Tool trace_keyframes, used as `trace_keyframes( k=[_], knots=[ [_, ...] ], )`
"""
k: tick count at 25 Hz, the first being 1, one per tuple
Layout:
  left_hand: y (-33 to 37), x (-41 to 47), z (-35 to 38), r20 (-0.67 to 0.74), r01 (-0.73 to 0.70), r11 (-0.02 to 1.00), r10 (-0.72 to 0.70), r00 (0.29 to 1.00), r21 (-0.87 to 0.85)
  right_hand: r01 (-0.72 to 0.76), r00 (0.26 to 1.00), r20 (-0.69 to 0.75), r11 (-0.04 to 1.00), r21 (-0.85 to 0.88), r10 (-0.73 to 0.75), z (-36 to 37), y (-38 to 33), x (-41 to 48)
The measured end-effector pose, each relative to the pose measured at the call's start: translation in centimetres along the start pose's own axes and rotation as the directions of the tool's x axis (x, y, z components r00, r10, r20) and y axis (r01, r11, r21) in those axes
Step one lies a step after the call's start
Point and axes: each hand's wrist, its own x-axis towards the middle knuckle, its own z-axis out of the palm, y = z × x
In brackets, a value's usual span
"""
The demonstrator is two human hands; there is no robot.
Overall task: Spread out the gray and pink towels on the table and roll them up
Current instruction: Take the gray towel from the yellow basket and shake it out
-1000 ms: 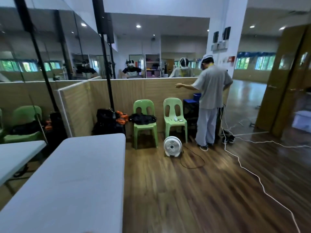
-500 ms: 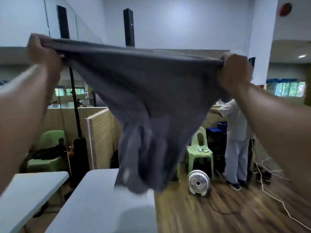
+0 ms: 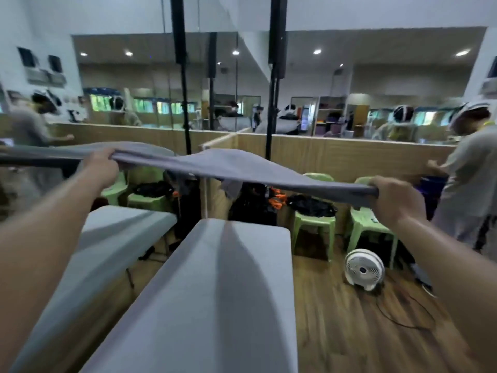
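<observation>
- Both hands are closed on the gray towel [image 3: 215, 164]: my left hand [image 3: 100, 168] pinches one end of its near edge, my right hand [image 3: 394, 196] the other, with the fingers wrapped over the cloth.
- Gray towel: airborne, stretched roughly flat between the two grips and billowed upward in the middle. It hangs above the far end of the desk [image 3: 215, 292] and touches nothing but my hands. A small fold droops beneath its centre.
- Desk: bare along the visible surface, with the towel's shadow lying down its length. A second desk [image 3: 113, 238] stands just beside it on the left.
- Pink towel: not in view.
- Step in hand, as I judge it: laying the gray towel flat. Spreading is not yet done and rolling has not begun.
- Recommended handling: keep both grips firm and the near edge taut and level, lower it so the far edge lands first, then draw the cloth back toward me to pull out the drooping fold. Centre it over the desk so that neither side overhangs.
- Risk noted: the billow may collapse into creases if the tension is released early.
- Surroundings: a floor fan [image 3: 364, 269] and a person [image 3: 473, 184] stand to the right, well apart from the towel.
</observation>
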Motion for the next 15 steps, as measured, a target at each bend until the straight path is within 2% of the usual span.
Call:
trace_keyframes(
  k=[1,2,3,6,7,12,15],
  knots=[
    [-1.2,-2.7,-0.5,0.094,0.074,0.995,-0.079,0.992,0.064,-0.006,0.998,0.055,1.0,0.011,0.005,2.0,-0.4,-2.4],
    [-3.0,-4.9,-0.2,0.141,0.029,0.989,-0.05,0.989,0.144,-0.017,0.994,0.104,1.0,0.017,0.016,3.7,-0.7,-4.6],
    [-6.1,-6.0,1.0,0.212,0.06,0.987,-0.091,0.973,0.152,-0.022,0.987,0.157,1.0,0.012,0.02,5.3,-1.2,-7.0],
    [-14.3,-9.9,4.0,0.299,0.065,0.983,-0.115,0.947,0.171,-0.038,0.955,0.293,0.999,-0.017,0.042,8.5,-2.3,-13.2],
    [-16.9,-11.2,5.0,0.35,0.026,0.978,-0.099,0.931,0.209,-0.055,0.94,0.336,0.998,-0.032,0.062,9.4,-2.7,-15.5],
    [-29.8,-16.6,7.7,0.545,-0.114,0.984,0.022,0.838,0.136,-0.099,0.849,0.507,0.987,-0.127,0.15,11.8,-5.4,-27.9],
    [-35.8,-19.6,7.4,0.593,-0.104,0.972,-0.044,0.804,0.213,-0.116,0.8,0.566,0.977,-0.18,0.199,11.2,-6.9,-34.3]
  ],
)
